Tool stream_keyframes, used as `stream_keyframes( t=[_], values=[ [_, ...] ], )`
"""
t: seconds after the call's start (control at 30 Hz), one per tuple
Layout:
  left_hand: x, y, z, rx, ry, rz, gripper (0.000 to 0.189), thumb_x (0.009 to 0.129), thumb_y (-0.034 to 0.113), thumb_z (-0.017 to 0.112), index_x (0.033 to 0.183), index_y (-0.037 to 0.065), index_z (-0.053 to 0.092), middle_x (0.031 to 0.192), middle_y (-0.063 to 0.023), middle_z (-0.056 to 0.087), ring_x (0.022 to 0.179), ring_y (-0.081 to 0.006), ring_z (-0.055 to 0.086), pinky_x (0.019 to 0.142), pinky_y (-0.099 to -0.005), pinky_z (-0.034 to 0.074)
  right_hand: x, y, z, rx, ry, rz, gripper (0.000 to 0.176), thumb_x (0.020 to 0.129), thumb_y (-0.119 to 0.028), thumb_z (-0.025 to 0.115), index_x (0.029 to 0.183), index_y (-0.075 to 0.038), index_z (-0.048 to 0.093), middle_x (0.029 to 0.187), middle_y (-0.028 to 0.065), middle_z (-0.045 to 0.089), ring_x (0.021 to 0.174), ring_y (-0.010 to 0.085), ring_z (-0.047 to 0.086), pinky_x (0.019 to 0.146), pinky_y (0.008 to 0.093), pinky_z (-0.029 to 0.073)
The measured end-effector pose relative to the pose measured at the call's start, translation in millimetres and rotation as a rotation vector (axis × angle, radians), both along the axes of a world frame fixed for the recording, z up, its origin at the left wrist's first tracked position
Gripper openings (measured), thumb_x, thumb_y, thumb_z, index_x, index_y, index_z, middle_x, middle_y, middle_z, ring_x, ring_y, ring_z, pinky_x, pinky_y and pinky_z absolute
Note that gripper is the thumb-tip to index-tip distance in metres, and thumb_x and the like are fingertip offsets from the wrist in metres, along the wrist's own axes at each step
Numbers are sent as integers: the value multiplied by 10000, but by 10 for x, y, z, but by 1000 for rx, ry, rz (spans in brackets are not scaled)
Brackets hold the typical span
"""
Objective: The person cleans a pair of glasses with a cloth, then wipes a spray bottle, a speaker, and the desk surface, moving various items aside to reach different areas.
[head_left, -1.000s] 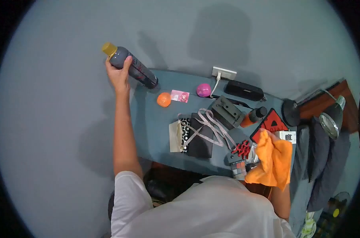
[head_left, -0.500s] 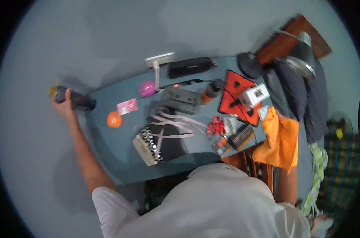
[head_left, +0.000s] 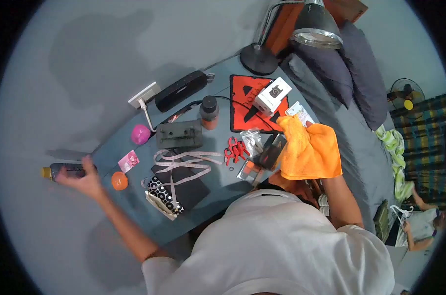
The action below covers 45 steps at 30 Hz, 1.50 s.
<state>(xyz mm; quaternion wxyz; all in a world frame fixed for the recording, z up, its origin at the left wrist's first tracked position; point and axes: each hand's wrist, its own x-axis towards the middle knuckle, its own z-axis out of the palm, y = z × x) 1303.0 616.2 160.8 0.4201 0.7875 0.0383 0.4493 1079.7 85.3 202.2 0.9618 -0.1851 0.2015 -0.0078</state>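
Observation:
My left hand (head_left: 85,181) is beside a dark bottle with a yellow cap (head_left: 73,170) at the far left end of the table. Its fingers are spread, slightly smeared by motion, and overlap the bottle in this view. An orange cloth (head_left: 311,152) hangs from my right hand (head_left: 309,125), which is mostly hidden behind it. Nearest to my left hand on the tabletop are an orange ball (head_left: 119,181), a pink card (head_left: 128,161) and a pink ball (head_left: 140,133).
On the table (head_left: 139,196) lie a measuring tape (head_left: 198,157), a grey box (head_left: 179,135), a black speaker (head_left: 181,91), a bottle (head_left: 209,113), red clips (head_left: 236,150) and a white box (head_left: 272,96). A lamp (head_left: 316,29) stands behind; a bed (head_left: 351,137) adjoins. Another person (head_left: 422,228) is at right.
My left hand has let go of the bottle and opened its fingers beside it. The orange cloth stays in my right hand. The whole view has shifted and turned.

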Motion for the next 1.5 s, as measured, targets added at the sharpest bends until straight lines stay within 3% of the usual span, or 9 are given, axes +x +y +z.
stream_keyframes(
  t=[0.13,0.37,0.5,0.63,0.9,1.07,1.3,1.43,1.5],
  values=[
    [-474,-1914,152,266,480,-646,1169,564,211,852,1448,15,113,1497,-241,117,1391,-341,164,1113,-384,212,44,-152,-203,-32,109,-54,386,941,-281,505,1181,21,507,1085,206,599,970,285,618,847,414,510],
    [-48,-2792,-215,303,446,-955,957,554,191,845,1353,-18,361,1273,-236,494,1180,-344,494,981,-357,395,261,-314,-30,176,38,115,457,946,-327,458,1225,34,480,1187,205,563,1049,317,583,920,429,463],
    [-41,-2928,-142,316,581,-929,553,569,204,825,1024,-34,619,940,-161,669,887,-283,650,799,-345,489,316,-405,386,273,-47,124,559,918,-371,494,1278,52,429,1189,209,548,1050,346,565,921,444,445],
    [-217,-3061,629,175,608,-890,428,588,185,846,918,-12,658,837,-58,678,773,-98,603,713,-281,497,528,-526,956,-336,-350,28,602,905,-395,509,1290,55,407,1144,210,550,1018,353,567,892,443,452],
    [-813,-4231,2530,-234,588,-1090,322,676,159,780,892,-25,628,778,-27,601,648,-97,532,566,-262,461,968,-288,1972,-1928,-871,-749,691,878,-443,538,1315,63,363,1054,211,554,952,367,572,833,441,465],
    [-886,-4725,2678,-168,642,-1180,290,710,176,754,870,-23,616,766,-70,619,627,-103,581,510,-220,458,437,-893,2056,-2216,-655,-453,755,829,-418,597,1372,-4,275,980,200,519,901,373,568,678,447,487],
    [-1210,-5114,2704,-214,612,-1329,472,618,141,800,1033,-7,632,930,-88,657,880,-158,629,806,-292,509,-260,-1806,1133,-1993,-667,-171,730,839,-428,607,1361,-8,317,1164,208,511,1041,340,558,827,375,469],
    [-1350,-5513,2640,-89,542,-2003,590,565,117,833,1092,-22,606,1025,-163,647,980,-252,626,917,-379,475,-385,-1927,1020,-36,-470,510,671,898,-590,406,1282,-39,428,1197,113,539,1042,254,560,885,396,461],
    [-1338,-5709,2593,-75,546,-2215,631,543,111,852,1103,-26,597,1041,-182,640,996,-287,622,923,-408,471,-458,-1856,799,93,-346,585,654,901,-573,413,1277,-38,433,1188,113,543,1032,249,563,877,390,464]
  ],
)
